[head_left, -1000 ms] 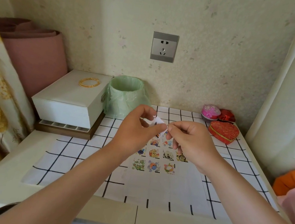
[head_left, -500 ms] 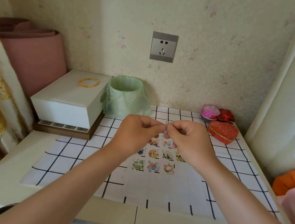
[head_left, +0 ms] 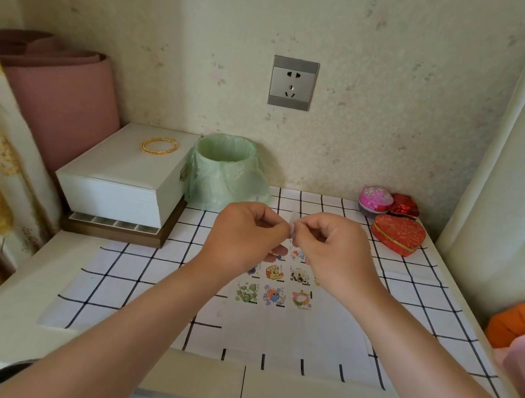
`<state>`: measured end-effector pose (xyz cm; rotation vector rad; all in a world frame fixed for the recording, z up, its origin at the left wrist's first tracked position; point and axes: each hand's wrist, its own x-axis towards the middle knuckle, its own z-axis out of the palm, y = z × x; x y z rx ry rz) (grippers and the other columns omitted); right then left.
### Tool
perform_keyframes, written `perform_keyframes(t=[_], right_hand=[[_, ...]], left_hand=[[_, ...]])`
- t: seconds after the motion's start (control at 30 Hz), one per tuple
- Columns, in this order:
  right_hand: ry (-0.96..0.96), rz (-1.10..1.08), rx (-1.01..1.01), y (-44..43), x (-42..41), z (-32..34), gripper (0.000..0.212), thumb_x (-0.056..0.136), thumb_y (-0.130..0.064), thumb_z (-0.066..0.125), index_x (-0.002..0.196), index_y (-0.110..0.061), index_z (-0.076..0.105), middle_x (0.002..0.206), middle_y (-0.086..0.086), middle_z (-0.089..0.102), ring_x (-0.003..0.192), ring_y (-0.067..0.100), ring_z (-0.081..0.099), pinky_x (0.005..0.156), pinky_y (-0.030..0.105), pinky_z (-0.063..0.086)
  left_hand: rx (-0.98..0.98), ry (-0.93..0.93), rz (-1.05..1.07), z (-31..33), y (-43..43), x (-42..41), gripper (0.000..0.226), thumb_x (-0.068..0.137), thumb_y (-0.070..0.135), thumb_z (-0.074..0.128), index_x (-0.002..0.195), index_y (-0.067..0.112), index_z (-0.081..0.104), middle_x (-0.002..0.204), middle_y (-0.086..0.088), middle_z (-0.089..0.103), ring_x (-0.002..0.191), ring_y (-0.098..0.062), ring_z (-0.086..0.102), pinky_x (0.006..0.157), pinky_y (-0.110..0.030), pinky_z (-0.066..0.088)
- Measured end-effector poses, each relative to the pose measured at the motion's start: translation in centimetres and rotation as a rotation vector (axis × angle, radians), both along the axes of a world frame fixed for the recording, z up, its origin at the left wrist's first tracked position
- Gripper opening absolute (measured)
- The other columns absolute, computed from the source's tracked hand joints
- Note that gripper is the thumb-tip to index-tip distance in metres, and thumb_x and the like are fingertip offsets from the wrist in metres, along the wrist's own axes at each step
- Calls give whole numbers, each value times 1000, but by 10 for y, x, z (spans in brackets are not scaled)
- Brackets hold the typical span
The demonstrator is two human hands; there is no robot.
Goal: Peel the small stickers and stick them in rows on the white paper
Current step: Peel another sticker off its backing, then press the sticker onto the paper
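Observation:
A white paper (head_left: pixel 294 332) lies on the checked tablecloth (head_left: pixel 122 279), with several small cartoon stickers (head_left: pixel 272 296) stuck in rows on its far half. Above those rows my left hand (head_left: pixel 245 230) and my right hand (head_left: pixel 333 245) meet fingertip to fingertip. Between them they pinch a small white sticker piece (head_left: pixel 292 226), seen nearly edge-on. My hands hide the farthest stickers and part of the middle row.
A white box (head_left: pixel 126 176) with a gold bangle (head_left: pixel 159 145) on top stands at the back left. Beside it is a small bin lined with a green bag (head_left: pixel 224 171). A red heart-shaped tin (head_left: pixel 397 235) and two small trinket tins (head_left: pixel 375 198) sit at the back right.
The white sticker piece, spread out between my fingers a second ago, now shows only as a thin edge. My two hands have closed together and risen slightly.

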<state>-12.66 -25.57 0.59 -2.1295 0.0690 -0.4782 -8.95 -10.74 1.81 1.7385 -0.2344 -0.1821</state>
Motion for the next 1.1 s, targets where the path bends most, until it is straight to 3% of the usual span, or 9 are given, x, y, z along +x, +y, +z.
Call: perform_keyframes(t=[0.13,0.23,0.37,0.43,0.5,0.63,0.73,0.97,1.1], right_hand=[[48,-10,49,1,-2,3,23,83,-47,61,79,-28,73,74,-13,72,57,12,64,62,40,56],[84,7,107,3,-1,4,14,91,-30,61,85,-27,74,81,-10,73,57,19,68,63,43,58],[65,15,142,8,2,3,6,90,-26,70,90,-28,76,81,-9,73,58,17,69,54,25,53],[71,12,136,11,6,1,7,90,-23,71,88,-25,77,78,-7,73,56,17,69,54,27,54],[97,5,90,17,10,-2,9,91,-23,69,85,-23,76,74,-5,73,55,16,68,54,29,56],[114,-64,40,25,18,-8,12,94,-22,65,84,-21,72,76,-5,71,50,9,65,44,16,44],[107,-97,10,31,27,-10,13,96,-20,64,86,-20,72,83,-8,70,47,4,63,43,11,40],[-63,-164,-88,54,85,17,13,92,-23,69,83,-23,78,78,-13,72,60,12,69,57,28,52],[-142,-207,-216,72,140,44,10,86,-27,71,84,-26,80,82,-12,76,78,10,70,74,32,58]], left_hand=[[-61,56,-52,3,4,1,12,88,14,71,91,2,70,86,-8,76,76,-26,75,64,-33,62],[-40,55,-92,1,7,3,11,90,12,68,94,2,70,90,-9,76,78,-27,75,67,-34,62],[2,43,-116,1,15,10,9,93,12,66,94,4,68,92,-9,76,76,-26,75,68,-37,61],[48,32,-136,0,20,14,7,92,15,67,91,7,69,90,-6,76,73,-25,75,70,-39,60],[119,0,-121,-1,28,20,7,91,16,67,88,11,69,86,-1,76,71,-23,75,68,-39,60],[404,-200,-63,-6,48,35,14,92,20,61,79,22,64,79,6,73,62,-12,71,59,-29,57],[647,-343,11,-8,69,49,18,94,23,52,77,28,59,77,7,68,71,-17,66,67,-33,58],[540,-228,111,0,109,70,17,97,21,47,86,24,60,80,-1,70,64,-23,71,56,-31,58],[448,-212,123,4,119,75,16,96,21,47,87,22,60,77,-3,71,61,-26,71,64,-42,62]])
